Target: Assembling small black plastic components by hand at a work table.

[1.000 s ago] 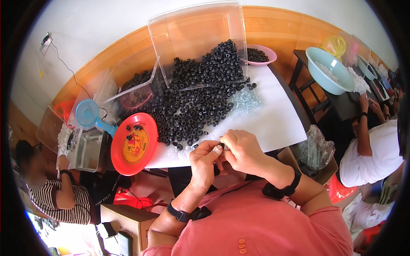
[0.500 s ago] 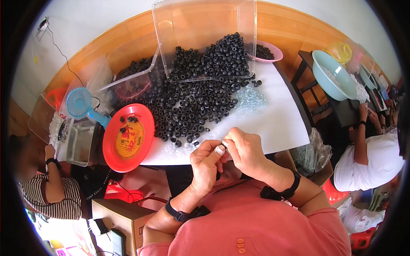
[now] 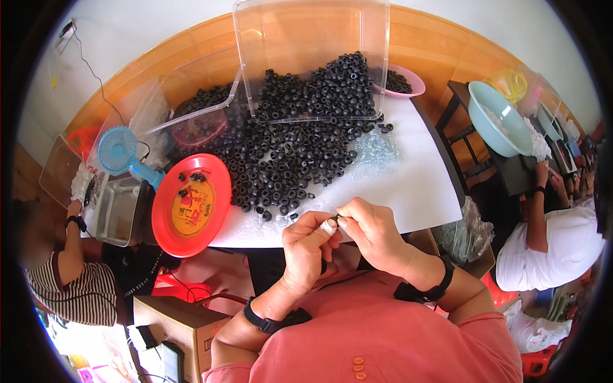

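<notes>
My left hand [image 3: 304, 250], with white tape round one fingertip, is closed on a small black part [image 3: 336, 217] that barely shows between the fingertips. Pinched against it from the other side is my right hand [image 3: 372, 231]; what its fingers hold, if anything, is too small to make out. Both hands meet over the near edge of the white-covered table [image 3: 421, 185]. Beyond them spreads a heap of black ring-shaped parts [image 3: 287, 169], spilling from a clear plastic bin [image 3: 306, 32] tipped on its side. Tiny clear pieces [image 3: 377, 150] lie to the right of the heap.
A red plate [image 3: 161, 214] with several black parts stands left, beside a blue fan [image 3: 118, 150] and a metal tray [image 3: 115, 207]. A pink bowl [image 3: 416, 81] is at the back. Co-workers sit left and right; a pale blue basin [image 3: 495, 131] stands on the right-hand table.
The fingertips of my right hand have shifted slightly, and a little more of the dark part shows between the hands. Both hands stay together in nearly the same place.
</notes>
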### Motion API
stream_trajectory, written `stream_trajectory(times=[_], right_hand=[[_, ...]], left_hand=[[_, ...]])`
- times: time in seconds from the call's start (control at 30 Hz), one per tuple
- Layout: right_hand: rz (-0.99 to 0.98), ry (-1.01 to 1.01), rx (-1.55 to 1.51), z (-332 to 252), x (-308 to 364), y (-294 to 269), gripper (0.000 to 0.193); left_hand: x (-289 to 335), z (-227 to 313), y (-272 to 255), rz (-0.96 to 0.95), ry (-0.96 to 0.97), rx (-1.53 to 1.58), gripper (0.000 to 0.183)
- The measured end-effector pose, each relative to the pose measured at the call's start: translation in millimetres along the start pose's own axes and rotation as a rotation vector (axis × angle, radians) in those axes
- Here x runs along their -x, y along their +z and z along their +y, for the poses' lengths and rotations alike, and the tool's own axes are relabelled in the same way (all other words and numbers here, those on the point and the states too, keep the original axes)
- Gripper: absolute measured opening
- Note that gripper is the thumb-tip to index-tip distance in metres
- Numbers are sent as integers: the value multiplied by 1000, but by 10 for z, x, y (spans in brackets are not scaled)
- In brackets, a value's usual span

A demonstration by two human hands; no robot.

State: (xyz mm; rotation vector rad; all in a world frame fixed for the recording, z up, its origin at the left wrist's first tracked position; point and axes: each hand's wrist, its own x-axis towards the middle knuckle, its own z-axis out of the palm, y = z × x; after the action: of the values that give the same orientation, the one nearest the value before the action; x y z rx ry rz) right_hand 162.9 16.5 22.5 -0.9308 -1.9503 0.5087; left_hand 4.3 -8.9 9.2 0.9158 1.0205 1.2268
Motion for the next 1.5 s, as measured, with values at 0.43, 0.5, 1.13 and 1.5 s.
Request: stream_trajectory(times=[0.43, 0.5, 1.13, 1.5], right_hand=[[121, -112, 155, 58, -20, 188, 27], [91, -124, 150, 84, -53, 113, 28], [200, -226, 240, 201, 100, 247, 31], [-260, 38, 501, 123, -111, -141, 26]], left_hand=[[-22, 34, 41, 18, -70, 142, 15], [6, 100, 61, -16, -115, 97, 15], [-79, 54, -32, -109, -75, -132, 14], [-37, 132, -115, -12, 522, -759, 20]])
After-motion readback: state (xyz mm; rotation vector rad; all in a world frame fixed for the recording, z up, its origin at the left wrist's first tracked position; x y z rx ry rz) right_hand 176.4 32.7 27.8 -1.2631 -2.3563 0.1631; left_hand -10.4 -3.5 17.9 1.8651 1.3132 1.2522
